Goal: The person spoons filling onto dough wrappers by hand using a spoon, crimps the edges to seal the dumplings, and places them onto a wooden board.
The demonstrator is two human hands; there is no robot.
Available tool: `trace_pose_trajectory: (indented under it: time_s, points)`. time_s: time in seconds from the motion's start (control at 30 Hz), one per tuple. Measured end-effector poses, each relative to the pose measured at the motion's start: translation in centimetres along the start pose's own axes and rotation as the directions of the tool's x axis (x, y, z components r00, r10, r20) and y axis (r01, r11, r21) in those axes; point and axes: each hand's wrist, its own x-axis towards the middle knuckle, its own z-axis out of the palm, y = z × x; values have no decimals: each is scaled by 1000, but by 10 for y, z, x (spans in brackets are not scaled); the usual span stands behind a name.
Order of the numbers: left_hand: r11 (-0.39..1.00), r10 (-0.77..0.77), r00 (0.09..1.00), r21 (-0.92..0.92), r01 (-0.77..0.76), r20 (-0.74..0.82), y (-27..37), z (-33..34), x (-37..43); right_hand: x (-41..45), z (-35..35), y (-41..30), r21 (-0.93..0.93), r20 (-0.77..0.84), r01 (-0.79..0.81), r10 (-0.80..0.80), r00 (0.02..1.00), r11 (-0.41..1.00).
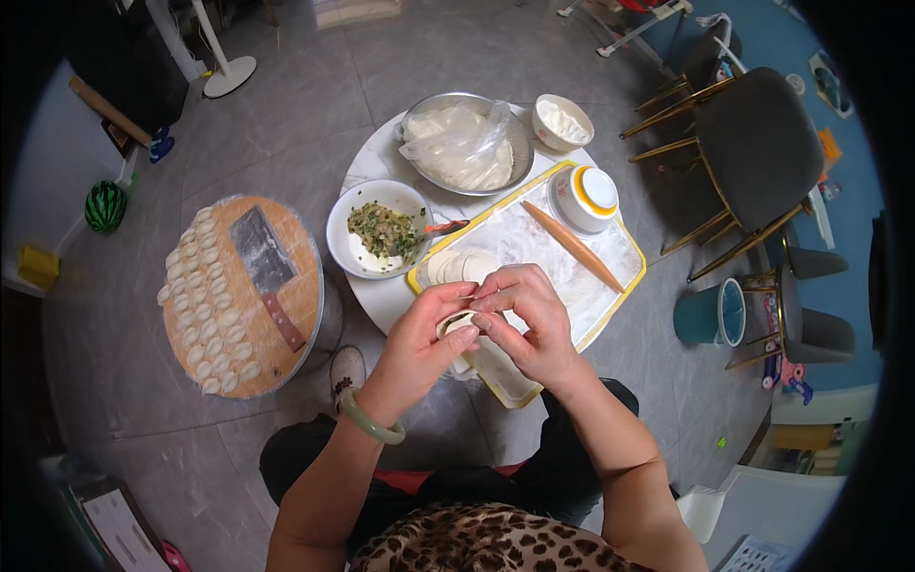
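Observation:
A partly folded dumpling (454, 323) with green filling showing is held between both hands, above the near edge of the round table. My left hand (429, 332) cups its left side, thumb and fingers around it. The fingertips of my right hand (525, 318) pinch the wrapper's right edge. Just beyond are overlapping round dough wrappers (465, 266) on a floured tray (516, 239) with a yellow rim. Behind to the left stands a white bowl (361, 252) of chopped green filling (382, 227), with a utensil's red handle (447, 227) over its rim.
A wooden rolling pin (574, 247) and a white-and-yellow container (586, 196) lie on the tray. Farther back are a metal bowl of plastic-covered dough (465, 146) and a flour bowl (562, 123). At left, a round board (286, 236) holds several dumplings (207, 307) and a cleaver (263, 247).

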Motion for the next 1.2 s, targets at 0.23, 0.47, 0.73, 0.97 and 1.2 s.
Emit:
trace_pose_trajectory:
  time_s: [0.23,0.47,0.73,0.97,1.2]
  points:
    - [938,-86,996,-336,84,9,-13,9,0,-7,-1,3,45,-122,-10,16,992,999]
    - [968,-59,998,-245,51,-25,-14,9,3,9,-17,2,114,140,-91,75,987,989]
    - [993,-70,994,-85,77,87,-18,3,1,8,-27,-6,-201,322,41,26,946,979]
    - [948,-73,997,-310,75,17,-28,21,0,7,-22,-5,-249,236,139,-79,968,959]
    - [981,-83,996,-173,85,19,-25,8,2,9,-15,2,-38,281,-78,85,956,996]
